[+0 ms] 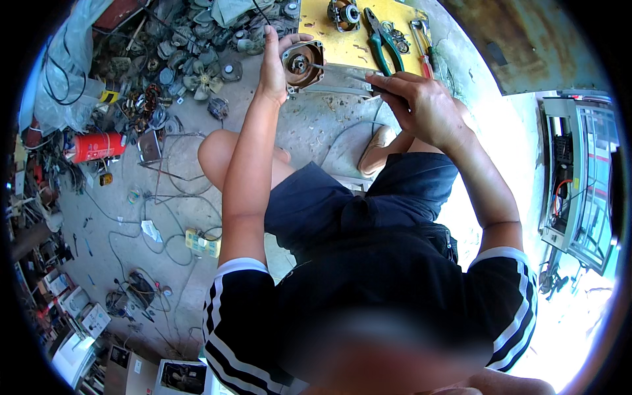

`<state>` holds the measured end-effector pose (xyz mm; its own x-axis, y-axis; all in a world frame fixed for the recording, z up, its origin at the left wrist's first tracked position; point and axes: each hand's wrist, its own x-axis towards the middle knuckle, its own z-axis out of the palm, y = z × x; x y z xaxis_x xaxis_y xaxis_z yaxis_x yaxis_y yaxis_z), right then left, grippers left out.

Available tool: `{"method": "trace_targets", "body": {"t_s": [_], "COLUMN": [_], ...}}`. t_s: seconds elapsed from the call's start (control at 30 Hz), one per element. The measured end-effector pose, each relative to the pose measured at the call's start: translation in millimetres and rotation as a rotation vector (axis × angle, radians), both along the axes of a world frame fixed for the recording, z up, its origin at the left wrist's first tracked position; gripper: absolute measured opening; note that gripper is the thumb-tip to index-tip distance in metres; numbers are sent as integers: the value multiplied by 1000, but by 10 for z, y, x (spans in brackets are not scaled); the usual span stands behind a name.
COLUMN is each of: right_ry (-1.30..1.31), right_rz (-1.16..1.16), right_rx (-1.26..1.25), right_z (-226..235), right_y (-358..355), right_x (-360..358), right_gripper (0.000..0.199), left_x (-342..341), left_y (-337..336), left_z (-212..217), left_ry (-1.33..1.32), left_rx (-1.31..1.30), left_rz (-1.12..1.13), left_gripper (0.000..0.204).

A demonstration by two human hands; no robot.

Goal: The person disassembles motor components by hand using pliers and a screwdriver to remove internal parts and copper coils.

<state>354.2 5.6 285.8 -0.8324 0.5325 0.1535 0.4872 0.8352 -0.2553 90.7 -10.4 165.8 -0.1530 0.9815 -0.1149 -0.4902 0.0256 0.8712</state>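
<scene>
My left hand (pixel 270 69) grips a metal motor housing (pixel 313 74), its round, brown-stained hollow turned toward me with a hub in the middle. My right hand (pixel 421 105) is closed around a thin grey metal tool (pixel 370 79). The tool's tip points left at the housing, a short gap away; fingers hide most of it, so its kind cannot be made out. Beyond both hands is a yellow board (pixel 316 23). On it lie a motor part (pixel 344 14) with copper windings, green-handled pliers (pixel 378 46), some small round metal parts (pixel 396 36) and a red-handled screwdriver (pixel 425 64).
Used motor parts (pixel 191 59) are heaped on the floor at the far left. A red cylinder (pixel 99 147) lies below the heap. Cables trail across the floor to a yellowish power strip (pixel 203 242). At the right stands a glass-fronted cabinet (pixel 582 178).
</scene>
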Motion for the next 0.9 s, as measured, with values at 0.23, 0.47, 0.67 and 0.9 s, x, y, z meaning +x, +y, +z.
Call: {"method": "trace_targets", "body": {"t_s": [0.23,0.47,0.67,0.9], "right_ry": [37,106,51,46], "right_rz": [-42,-32,-12,-31], "right_rx": [11,168,181,178], "right_z": [19,-17,-35,-4], "right_y": [-27,-58,-41,-31], "right_x": [3,-65,-82,-56], "right_gripper": [31,30,31,32], "left_x": [-26,-4,-20,-30], "left_y": [59,26,7,21], "left_z": [-30,44,58,36], "left_ry": [-50,-21,54,76], "left_rx": [35,-13,22,39], "left_rz": [94,141,135,167], "left_gripper": [86,86,87,87]}}
